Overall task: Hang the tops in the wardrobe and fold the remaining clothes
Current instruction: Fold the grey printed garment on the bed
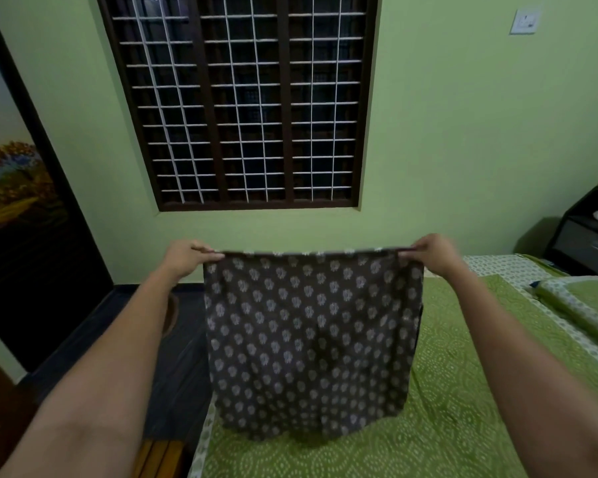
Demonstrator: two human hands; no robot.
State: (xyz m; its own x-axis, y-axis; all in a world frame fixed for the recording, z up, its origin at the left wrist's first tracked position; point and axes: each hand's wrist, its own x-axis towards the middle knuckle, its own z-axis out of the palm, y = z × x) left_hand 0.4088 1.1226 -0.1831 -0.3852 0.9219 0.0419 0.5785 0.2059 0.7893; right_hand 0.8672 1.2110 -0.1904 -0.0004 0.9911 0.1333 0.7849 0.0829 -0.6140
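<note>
A person holds up a dark grey cotton garment printed with pale floral motifs (308, 339), stretched flat between both hands over the near left part of a bed with a green patterned bedspread (446, 391). The left hand (187, 257) pinches the garment's top left corner, thumb over the edge and fingers curled behind; the right hand (432, 251) pinches the top right corner the same way. The cloth hangs straight down from the taut top edge, below and between the two grips, its lower hem touching the bedspread. What kind of garment it is cannot be told, since the cloth hides its own far side and any sleeves or legs. Behind it stand a light green wall and a dark wooden window with a white metal grille (246, 105). At far right, a green pillow (580, 305) and a dark bedside cabinet (587, 232) are cut off by the frame edge. A white wall switch plate (525, 21) sits at upper right; no writing on it can be read. A dark door with a landscape painting (11, 181) lines the left edge
</note>
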